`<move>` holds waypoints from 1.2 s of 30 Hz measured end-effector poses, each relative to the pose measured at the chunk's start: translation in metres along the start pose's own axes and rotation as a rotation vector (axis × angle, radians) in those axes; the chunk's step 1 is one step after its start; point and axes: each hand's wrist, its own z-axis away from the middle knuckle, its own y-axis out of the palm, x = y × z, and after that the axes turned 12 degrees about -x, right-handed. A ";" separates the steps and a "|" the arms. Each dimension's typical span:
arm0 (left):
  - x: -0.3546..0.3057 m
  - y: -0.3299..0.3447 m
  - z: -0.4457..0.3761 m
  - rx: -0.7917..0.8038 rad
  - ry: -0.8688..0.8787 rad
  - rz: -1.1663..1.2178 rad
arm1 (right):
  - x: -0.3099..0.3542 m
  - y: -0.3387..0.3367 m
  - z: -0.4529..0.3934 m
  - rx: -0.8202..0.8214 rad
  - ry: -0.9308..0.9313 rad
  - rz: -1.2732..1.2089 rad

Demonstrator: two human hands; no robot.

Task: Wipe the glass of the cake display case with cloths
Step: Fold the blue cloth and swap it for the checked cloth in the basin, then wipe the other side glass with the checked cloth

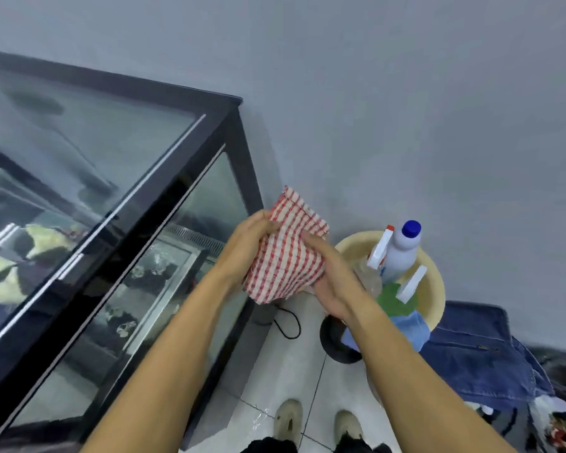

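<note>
A red-and-white checked cloth [286, 248] is held up in front of the person, just right of the corner of the cake display case [118, 204] and above the tiled floor [275, 371]. The left hand [249, 243] grips the cloth's left edge, fingers curled over the fabric near its upper part. The right hand [335, 282] holds the lower right side, with the fingers lying along the front of the cloth and the palm underneath, so the cloth is gathered between both hands. The case stands to the left, its black frame [209, 165] enclosing a glass top and a glass side panel [164, 273], through which pale cakes show dimly. To the right, a cream-coloured basin [433, 289] holds a white bottle with a blue cap [404, 250], two white spray triggers, a green cloth [394, 300] and a blue cloth [409, 328]; part of it is hidden behind the right forearm. A denim garment [481, 351] lies beside the basin. Two light shoes [288, 420] stand on the floor at the bottom edge.
</note>
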 end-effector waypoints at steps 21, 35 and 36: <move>-0.054 -0.257 0.144 -1.084 0.076 -0.699 | -0.005 0.311 0.028 0.361 -0.592 1.119; -0.024 -0.253 0.180 -0.406 0.449 -1.106 | -0.001 0.213 0.056 0.975 -1.120 1.430; -0.022 -0.252 0.181 -0.403 0.471 -1.110 | 0.000 0.210 0.054 0.950 -1.144 1.372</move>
